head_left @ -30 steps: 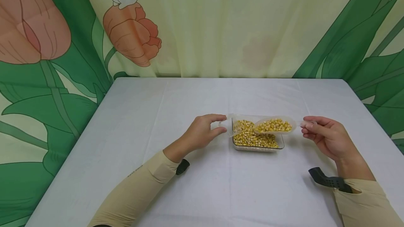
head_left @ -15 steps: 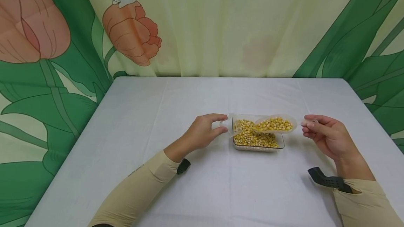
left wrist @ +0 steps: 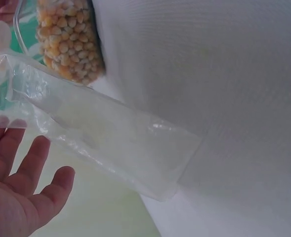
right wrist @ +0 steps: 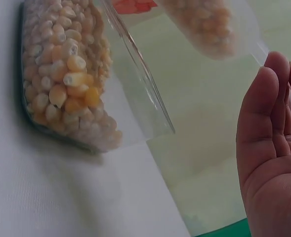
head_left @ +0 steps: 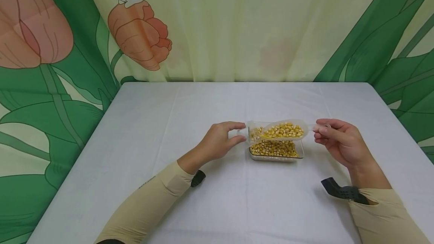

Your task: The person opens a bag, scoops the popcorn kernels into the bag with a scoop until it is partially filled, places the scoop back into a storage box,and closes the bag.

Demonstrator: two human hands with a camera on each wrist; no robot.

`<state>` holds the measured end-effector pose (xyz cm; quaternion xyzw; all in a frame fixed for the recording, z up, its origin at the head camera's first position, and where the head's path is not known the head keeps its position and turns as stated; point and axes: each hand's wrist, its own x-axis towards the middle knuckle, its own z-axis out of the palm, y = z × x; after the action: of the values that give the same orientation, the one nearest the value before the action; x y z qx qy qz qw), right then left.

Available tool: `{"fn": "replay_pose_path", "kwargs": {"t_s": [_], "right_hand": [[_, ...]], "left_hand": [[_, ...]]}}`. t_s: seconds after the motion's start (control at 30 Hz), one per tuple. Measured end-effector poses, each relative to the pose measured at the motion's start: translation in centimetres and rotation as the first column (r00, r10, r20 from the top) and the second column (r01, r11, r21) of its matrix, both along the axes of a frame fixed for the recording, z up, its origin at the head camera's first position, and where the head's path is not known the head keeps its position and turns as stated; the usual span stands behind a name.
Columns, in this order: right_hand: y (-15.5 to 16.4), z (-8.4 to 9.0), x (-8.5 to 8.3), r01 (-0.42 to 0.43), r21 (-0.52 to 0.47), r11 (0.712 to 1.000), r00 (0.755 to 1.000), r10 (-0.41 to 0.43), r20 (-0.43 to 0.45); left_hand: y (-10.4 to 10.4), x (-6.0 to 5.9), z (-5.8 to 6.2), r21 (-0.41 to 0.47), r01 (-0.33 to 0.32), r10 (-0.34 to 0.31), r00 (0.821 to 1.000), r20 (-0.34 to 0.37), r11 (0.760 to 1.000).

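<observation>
Now left hand (head_left: 217, 141) curled round crinkled clear bag (left wrist: 115, 136); right hand (head_left: 342, 144) pinching translucent scoop (head_left: 306, 127), kernels (head_left: 285, 130) heaped.

The left hand (head_left: 218, 140) sits just left of the glass container (head_left: 300, 149), thumb and forefinger curved, tips apart, in a holding grip. The left forearm (head_left: 145, 202) slants in from the container's near left. The right hand (head_left: 340, 138), to its right, pinches thumb against forefinger; the right forearm (head_left: 383, 214) enters from its near right.
</observation>
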<state>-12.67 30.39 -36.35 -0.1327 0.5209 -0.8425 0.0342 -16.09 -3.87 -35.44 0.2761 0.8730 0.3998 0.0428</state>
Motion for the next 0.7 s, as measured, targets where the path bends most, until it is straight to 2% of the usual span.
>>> {"fn": "replay_pose_path", "kwargs": {"t_s": [0.43,0.7], "right_hand": [[-2.2,0.5,-0.6,-0.028,0.045,0.999,0.998,0.030,-0.051],[-3.2,0.4,-0.9,-0.028,0.090,0.996,0.997,0.034,-0.063]], "left_hand": [[0.5,0.1,0.1,0.001,-0.052,0.052,0.999,0.013,0.999],[0.7,0.2,0.0,0.010,-0.053,0.052,0.999,0.011,0.999]]}}
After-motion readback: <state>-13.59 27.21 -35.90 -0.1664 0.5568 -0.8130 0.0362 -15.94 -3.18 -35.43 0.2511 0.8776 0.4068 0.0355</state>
